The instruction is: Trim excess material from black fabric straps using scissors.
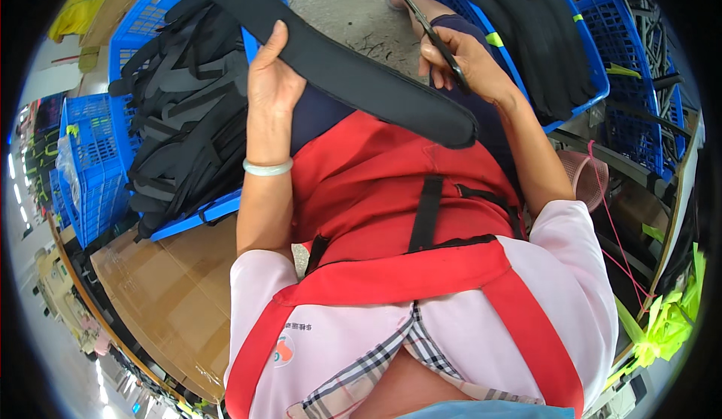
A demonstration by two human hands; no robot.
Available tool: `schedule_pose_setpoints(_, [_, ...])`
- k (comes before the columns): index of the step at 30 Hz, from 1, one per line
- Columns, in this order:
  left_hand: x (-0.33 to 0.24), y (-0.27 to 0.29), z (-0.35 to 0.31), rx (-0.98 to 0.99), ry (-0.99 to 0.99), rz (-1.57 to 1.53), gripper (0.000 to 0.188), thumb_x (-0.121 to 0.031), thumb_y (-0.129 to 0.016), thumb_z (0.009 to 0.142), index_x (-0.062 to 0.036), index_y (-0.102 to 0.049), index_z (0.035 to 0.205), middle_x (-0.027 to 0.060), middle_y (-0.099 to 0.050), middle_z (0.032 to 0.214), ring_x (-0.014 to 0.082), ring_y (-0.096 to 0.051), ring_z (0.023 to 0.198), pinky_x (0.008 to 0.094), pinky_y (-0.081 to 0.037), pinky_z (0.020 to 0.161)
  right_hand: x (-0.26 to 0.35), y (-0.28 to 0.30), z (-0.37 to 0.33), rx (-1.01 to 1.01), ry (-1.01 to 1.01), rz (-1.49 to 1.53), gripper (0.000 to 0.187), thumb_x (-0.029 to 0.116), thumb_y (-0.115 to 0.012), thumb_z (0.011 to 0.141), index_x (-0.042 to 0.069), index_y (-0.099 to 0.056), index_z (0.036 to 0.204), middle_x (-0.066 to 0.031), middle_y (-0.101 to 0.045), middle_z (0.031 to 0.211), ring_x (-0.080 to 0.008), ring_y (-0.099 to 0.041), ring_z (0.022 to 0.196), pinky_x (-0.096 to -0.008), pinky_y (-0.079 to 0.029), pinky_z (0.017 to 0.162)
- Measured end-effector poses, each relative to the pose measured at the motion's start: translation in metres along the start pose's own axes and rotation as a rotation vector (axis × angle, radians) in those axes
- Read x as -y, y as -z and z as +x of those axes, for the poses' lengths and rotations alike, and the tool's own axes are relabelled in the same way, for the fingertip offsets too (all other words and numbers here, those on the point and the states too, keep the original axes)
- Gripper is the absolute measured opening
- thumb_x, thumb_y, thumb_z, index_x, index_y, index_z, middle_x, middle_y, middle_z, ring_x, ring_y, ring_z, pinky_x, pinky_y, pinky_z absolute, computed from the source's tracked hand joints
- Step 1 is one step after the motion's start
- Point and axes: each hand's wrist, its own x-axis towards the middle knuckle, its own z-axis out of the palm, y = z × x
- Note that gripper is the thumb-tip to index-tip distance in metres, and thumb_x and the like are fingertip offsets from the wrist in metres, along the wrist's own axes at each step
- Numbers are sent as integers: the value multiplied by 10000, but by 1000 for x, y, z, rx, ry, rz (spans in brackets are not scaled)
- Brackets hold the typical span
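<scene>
My left hand [277, 73] grips a long black padded belt [361, 80], its thumb lying on top and the fingers hidden beneath. The belt slants from the upper left down over my lap, and its rounded end lies above my red apron [398, 178]. In my right hand [466, 62] is a pair of long, dark scissors [421, 20], fingers curled round it. The narrow end points up and left, away from me. The scissors are apart from the belt.
A blue crate [195, 227] heaped with black straps [188, 110] stands at the left. Another blue crate [598, 65] at the upper right holds black padded pieces [526, 35]. A cardboard box [173, 291] sits lower left; yellow-green strips [669, 321] hang at the right.
</scene>
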Motion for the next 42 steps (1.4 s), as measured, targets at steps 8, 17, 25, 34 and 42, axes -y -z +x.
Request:
schedule_pose_setpoints(8, [-7, -16, 14, -174, -258, 222, 262, -62, -637, 901, -19, -568, 1150, 94, -632, 1055, 229, -613, 990, 378, -505, 924, 26, 8, -42, -30, -111, 85, 290, 248, -735, 844, 31, -575, 950, -42, -589, 614, -67, -506, 483, -190, -352, 441])
schedule_pose_setpoints(17, [37, -40, -8, -142, -153, 171, 250, 78, -647, 825, -54, -608, 1033, 64, -635, 1001, 192, -630, 944, 339, -507, 894, 18, -27, -16, -184, -2, 176, 226, 116, -732, 834, 42, -519, 843, -10, -560, 657, -59, -536, 548, -189, -425, 478])
schedule_pose_setpoints(25, [58, -43, -19, -168, -86, 229, 207, 73, -676, 811, -57, -642, 969, 49, -662, 940, 174, -647, 894, 331, -525, 849, 9, -52, -12, -64, -85, 301, 239, 136, -734, 839, 31, -527, 897, -6, -558, 665, -68, -555, 564, -207, -428, 495])
schedule_pose_setpoints(34, [41, -28, -24, -31, -41, 205, 190, 59, -697, 802, -40, -659, 959, 65, -680, 934, 179, -662, 856, 333, -541, 787, 19, 4, -21, 102, 32, -279, 511, 294, -805, 761, 24, -476, 1044, -14, -448, 817, -80, -394, 761, -227, -374, 640])
schedule_pose_setpoints(42, [44, -31, -25, 13, -59, 246, 232, 94, -690, 784, -37, -661, 974, 76, -686, 946, 193, -659, 901, 349, -524, 846, 39, -4, -13, 218, 22, -443, 467, 218, -786, 725, 27, -454, 993, -102, -495, 752, -241, -435, 598, -346, -390, 575])
